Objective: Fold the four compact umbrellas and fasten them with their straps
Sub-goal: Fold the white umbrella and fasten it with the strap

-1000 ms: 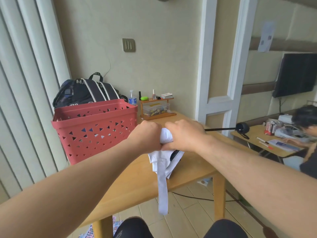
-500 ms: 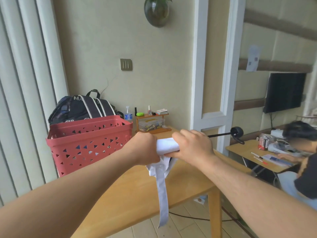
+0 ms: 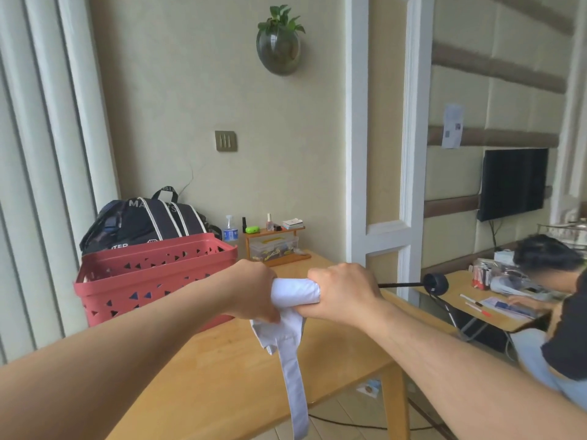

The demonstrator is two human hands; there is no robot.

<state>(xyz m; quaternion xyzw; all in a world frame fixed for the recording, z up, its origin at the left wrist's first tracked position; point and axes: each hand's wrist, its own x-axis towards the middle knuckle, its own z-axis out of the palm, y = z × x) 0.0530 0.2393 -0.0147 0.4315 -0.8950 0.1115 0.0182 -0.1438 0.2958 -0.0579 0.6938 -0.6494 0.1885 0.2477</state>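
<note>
I hold a white compact umbrella [image 3: 295,291] level above the wooden table [image 3: 222,360]. My left hand [image 3: 254,289] grips its left end and my right hand [image 3: 341,295] grips its right end, with rolled white canopy showing between them. Loose canopy folds and a long white strap [image 3: 293,389] hang down below my hands. The umbrella's thin black shaft [image 3: 401,284] sticks out to the right of my right hand and ends in a round black handle [image 3: 436,283]. No other umbrella is visible.
A red perforated basket [image 3: 152,282] stands on the table's left, with a dark backpack [image 3: 143,222] behind it. A small wooden organiser [image 3: 275,246] and a water bottle [image 3: 230,229] sit at the far edge. A person [image 3: 549,300] sits at a second table [image 3: 486,308] on the right.
My hands have moved apart along the umbrella, so more rolled white canopy shows between them. The camera has tilted upward, bringing the wall planter into view.
</note>
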